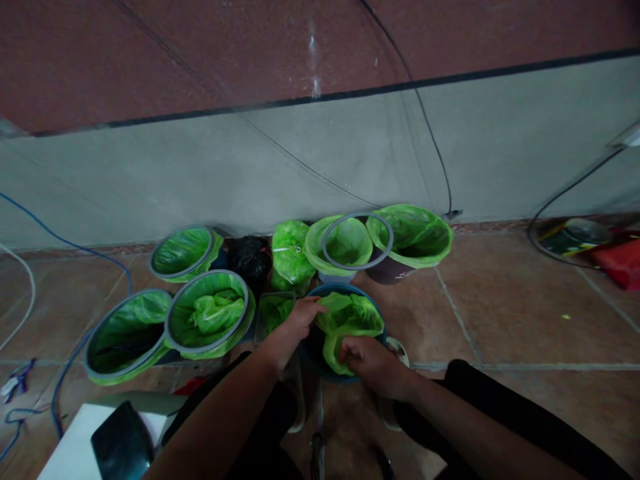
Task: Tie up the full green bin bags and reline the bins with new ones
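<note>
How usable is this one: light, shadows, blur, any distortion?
Head view: dim light, no harsh glare; the black bag sinks into shadow with little detail. Head view: left hand and right hand look slightly soft, but the green liner they hold stays readable. Head view: the red item near the right edge looks blurred.

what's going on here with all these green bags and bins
A person sits or crouches over a blue bin, handling a thin green bag at its mouth. The left hand pinches one edge; the right hand grips the near side. The bag lies loosely and unevenly in the opening. Behind it, a loose gray ring lies across two green-lined bins. To the left are three lined bins with gray rings, a black bag and a full-looking green bundle.
</note>
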A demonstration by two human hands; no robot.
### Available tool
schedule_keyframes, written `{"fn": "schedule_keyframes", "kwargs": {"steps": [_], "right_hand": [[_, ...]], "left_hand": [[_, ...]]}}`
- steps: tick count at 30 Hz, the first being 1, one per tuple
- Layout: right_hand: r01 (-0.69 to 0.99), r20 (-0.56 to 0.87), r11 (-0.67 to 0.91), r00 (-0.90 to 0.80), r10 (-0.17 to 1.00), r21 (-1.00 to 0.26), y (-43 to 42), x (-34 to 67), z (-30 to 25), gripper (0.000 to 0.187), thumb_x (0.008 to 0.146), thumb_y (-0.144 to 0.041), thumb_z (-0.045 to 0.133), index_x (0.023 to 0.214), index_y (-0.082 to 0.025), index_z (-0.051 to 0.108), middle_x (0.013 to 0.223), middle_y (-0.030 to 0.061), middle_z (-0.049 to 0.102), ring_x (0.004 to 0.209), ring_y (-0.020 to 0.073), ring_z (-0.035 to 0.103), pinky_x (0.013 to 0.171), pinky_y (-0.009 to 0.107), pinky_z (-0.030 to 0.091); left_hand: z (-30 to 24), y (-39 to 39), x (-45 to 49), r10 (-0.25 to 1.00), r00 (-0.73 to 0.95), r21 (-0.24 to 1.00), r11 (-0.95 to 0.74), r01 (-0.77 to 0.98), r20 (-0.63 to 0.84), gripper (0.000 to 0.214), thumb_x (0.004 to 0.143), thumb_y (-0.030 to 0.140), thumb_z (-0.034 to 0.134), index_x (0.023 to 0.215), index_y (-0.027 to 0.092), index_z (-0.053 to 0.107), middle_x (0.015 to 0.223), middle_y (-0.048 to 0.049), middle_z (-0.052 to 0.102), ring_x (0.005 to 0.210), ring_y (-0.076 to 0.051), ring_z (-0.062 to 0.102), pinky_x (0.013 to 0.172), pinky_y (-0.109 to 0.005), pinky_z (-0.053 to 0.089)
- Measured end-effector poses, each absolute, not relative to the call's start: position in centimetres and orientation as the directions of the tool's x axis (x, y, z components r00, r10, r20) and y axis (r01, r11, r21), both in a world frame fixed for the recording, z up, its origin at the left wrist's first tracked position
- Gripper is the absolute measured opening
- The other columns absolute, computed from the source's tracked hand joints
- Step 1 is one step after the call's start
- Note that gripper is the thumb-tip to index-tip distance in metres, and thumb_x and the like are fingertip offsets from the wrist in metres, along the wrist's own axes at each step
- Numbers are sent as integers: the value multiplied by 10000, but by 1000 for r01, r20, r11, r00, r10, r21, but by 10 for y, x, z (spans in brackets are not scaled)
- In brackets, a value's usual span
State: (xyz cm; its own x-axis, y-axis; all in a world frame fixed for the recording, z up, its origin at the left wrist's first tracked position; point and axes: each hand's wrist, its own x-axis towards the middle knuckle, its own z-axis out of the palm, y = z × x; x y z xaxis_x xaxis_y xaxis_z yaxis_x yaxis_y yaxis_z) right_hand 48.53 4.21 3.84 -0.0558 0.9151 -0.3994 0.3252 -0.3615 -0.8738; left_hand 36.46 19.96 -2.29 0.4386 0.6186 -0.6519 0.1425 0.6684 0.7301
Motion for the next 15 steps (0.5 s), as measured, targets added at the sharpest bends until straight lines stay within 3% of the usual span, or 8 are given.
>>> {"fn": "schedule_keyframes", "kwargs": {"steps": [3, 7, 9, 11, 15], "right_hand": [[271, -544, -552, 109, 832, -789, 41, 494, 30, 168, 693, -89, 513, 811, -183, 587, 752, -5, 601, 660, 117, 556, 563, 197, 426], [-180, -720, -697, 158, 676, -694, 35, 498, 22, 230, 756, -221, 587, 982, -184, 598, 878, 33, 637, 716, 153, 622, 538, 230, 502], [-390, -779, -691, 133, 612, -609, 34, 499, 16, 220, 784, -216, 563, 996, -177, 608, 874, 46, 652, 730, 157, 649, 580, 249, 534], [-492, -828, -681, 178, 531, -542, 37, 505, 9, 154, 802, -170, 510, 920, -179, 609, 831, 54, 660, 692, 146, 656, 612, 253, 545], [-438, -795, -674, 442, 415, -595, 46, 535, -1, 207, 826, -120, 414, 896, -194, 593, 881, 85, 690, 716, 152, 692, 620, 257, 550]], "left_hand": [[-3, 225, 359, 622, 428, 703, 710, 43, -655, 309, 603, 86, 724, 906, 135, 690, 792, -53, 735, 692, -186, 694, 708, -309, 553], [19, 234, 353, 692, 344, 733, 680, -15, -635, 260, 612, 79, 682, 864, 144, 686, 769, -35, 725, 680, -162, 677, 674, -277, 543], [21, 234, 352, 765, 268, 808, 579, 110, -585, 208, 632, 91, 667, 831, 144, 698, 712, -16, 704, 635, -145, 644, 598, -236, 496], [18, 236, 349, 851, 180, 853, 433, 292, -494, 134, 669, 122, 648, 786, 142, 710, 650, -2, 671, 603, -134, 610, 537, -207, 427], [12, 249, 339, 948, 57, 814, 238, 530, -314, 157, 725, 178, 601, 780, 140, 743, 662, -25, 679, 636, -147, 612, 521, -210, 357]]}}
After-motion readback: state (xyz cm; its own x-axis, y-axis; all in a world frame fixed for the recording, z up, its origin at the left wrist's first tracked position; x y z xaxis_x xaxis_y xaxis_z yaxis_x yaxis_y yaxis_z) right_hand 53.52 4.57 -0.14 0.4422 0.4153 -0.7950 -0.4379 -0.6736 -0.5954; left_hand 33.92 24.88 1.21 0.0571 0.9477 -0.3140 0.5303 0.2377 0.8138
